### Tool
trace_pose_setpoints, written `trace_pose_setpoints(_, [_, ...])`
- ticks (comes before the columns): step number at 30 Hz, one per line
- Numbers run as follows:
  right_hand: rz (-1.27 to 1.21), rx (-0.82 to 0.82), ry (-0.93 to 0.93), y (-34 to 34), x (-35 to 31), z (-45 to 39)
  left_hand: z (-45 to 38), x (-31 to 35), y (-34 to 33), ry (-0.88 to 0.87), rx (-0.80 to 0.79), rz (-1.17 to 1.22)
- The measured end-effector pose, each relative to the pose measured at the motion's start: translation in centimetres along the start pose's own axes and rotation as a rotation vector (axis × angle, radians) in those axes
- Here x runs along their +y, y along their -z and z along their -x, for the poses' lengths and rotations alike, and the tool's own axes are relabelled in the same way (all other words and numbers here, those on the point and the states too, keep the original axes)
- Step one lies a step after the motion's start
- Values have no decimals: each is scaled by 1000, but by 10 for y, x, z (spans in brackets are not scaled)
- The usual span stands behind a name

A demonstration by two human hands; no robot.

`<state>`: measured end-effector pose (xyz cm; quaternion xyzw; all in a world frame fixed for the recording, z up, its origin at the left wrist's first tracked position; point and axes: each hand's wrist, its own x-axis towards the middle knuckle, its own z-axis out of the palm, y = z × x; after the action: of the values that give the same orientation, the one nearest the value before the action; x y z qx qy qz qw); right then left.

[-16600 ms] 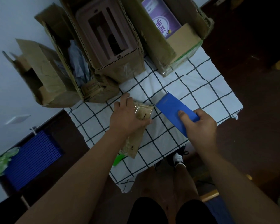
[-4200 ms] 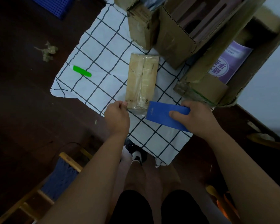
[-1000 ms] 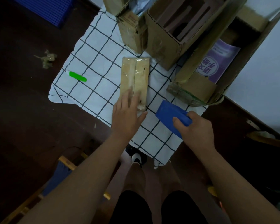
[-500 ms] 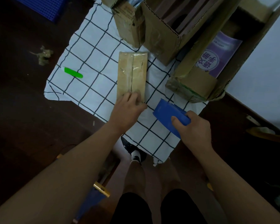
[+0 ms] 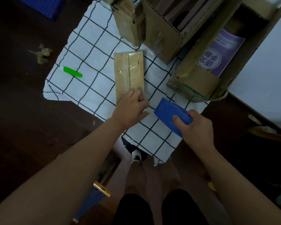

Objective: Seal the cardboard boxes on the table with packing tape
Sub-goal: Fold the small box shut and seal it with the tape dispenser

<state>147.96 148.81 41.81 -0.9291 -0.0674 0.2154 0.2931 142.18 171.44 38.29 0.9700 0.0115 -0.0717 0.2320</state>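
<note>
At the far left, a crumpled scrap (image 5: 41, 53) is seen on the dark floor, apart from the worktop's edge. The worktop is covered by a white cloth with a dark grid (image 5: 94, 46), whose ragged left border ends just beyond a green marker-like object (image 5: 72, 73); open cloth is left between that object and the flat cardboard box (image 5: 128, 75). This box is laid lengthwise away from the person, its centre seam covered by glossy clear tape; no print can be read on it. Its near end is pressed by the left hand (image 5: 131, 109), fingers curled down over the box's end and the tape there, so the grip is closed around the box's near edge. Just right of it, with a narrow strip of cloth between, a blue scraper-like card (image 5: 170, 113) is held by the right hand (image 5: 196, 129), thumb on top and fingers beneath; the card is tilted, its far edge near the cloth. Behind, open cardboard boxes (image 5: 162, 38) are crowded along the far right of the worktop, leaving little room there. In the rightmost one (image 5: 196, 83) a purple package (image 5: 222, 54) is seen, printed with Chinese characters too distorted to be read surely. The near corner of the cloth hangs over the worktop's edge.
</note>
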Motion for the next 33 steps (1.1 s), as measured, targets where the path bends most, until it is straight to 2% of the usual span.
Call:
trace_pose_setpoints(8, [-2,12,-2,1,2,-2,2,3,-1,40,52,45])
trace_pose_setpoints(16, [14,19,11,0,5,1,6,-3,-9,-100,87,-66])
trace_pose_setpoints(20, [7,13,8,2,0,4,13,-2,-8,-40,91,-29])
trace_pose_setpoints(23, [-67,71,17,5,-11,9,33,2,-9,75,183,47])
trace_pose_setpoints(27, [-256,153,89,6,-41,14,69,6,-16,462,380,176])
trace_pose_setpoints(30, [-332,63,121,-3,-69,4,81,-1,-22,663,432,351])
trace_pose_setpoints(33, [-445,-55,92,-18,-89,-16,79,-9,-25,773,400,516])
